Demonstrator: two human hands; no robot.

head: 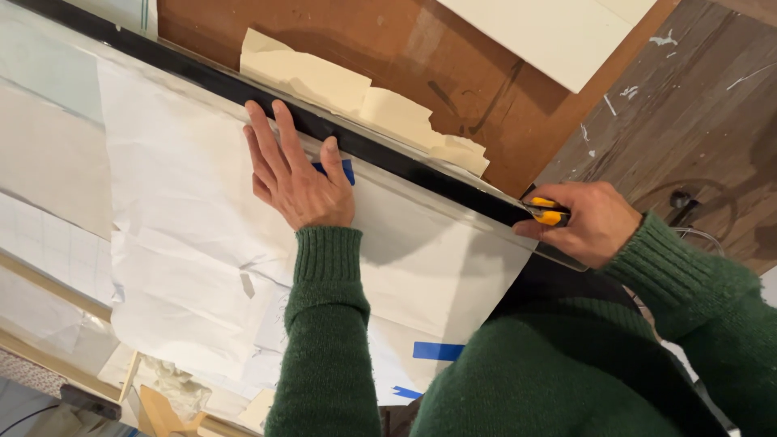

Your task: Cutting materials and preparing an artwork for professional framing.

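Firmly, the left hand [295, 174] lay spread flat on the crinkled white paper sheet [194, 243]; the right hand [595, 222], its grip clamped round the yellow utility knife [549, 214], risked slipping off the long black straightedge [380, 150].

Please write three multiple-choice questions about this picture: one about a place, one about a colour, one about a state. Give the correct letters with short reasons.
1. Where does the left hand rest?
A. On the white paper beside the black strip
B. On the wooden floor
C. On the sleeve

2. What colour is the knife handle?
A. Red
B. Yellow and black
C. Green

3. How is the right hand?
A. Open and empty
B. Flat on the paper
C. Closed around the knife

Answers: 1 A, its palm and fingers lie spread on the sheet at the strip; 2 B, yellow shows between the fingers; 3 C, the fingers wrap the handle.
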